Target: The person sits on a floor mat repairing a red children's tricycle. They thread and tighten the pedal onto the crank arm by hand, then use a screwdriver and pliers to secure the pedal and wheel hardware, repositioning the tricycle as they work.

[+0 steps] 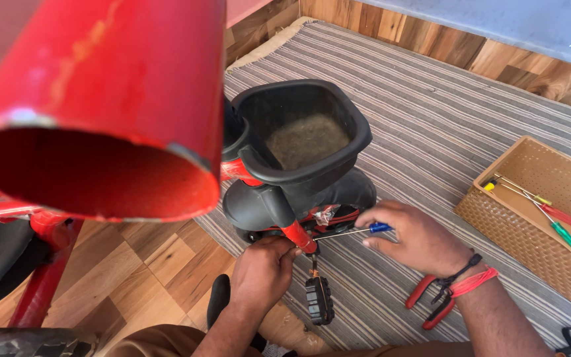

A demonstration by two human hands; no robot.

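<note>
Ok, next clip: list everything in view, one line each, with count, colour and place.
tricycle: one, red and black, centre, on the rug
basket on tricycle: one, black, centre
red tube: one, close to camera, upper left
pedal: one, black, below the frame
screwdriver: one, blue handle, in the right hand
pliers: one pair, red handles, on the rug by the right wrist
tool tray: one, tan, right, holding screwdrivers
rug: one, grey striped
wood floor: brown
left hand: on the red frame
right hand: holding the screwdriver
</note>
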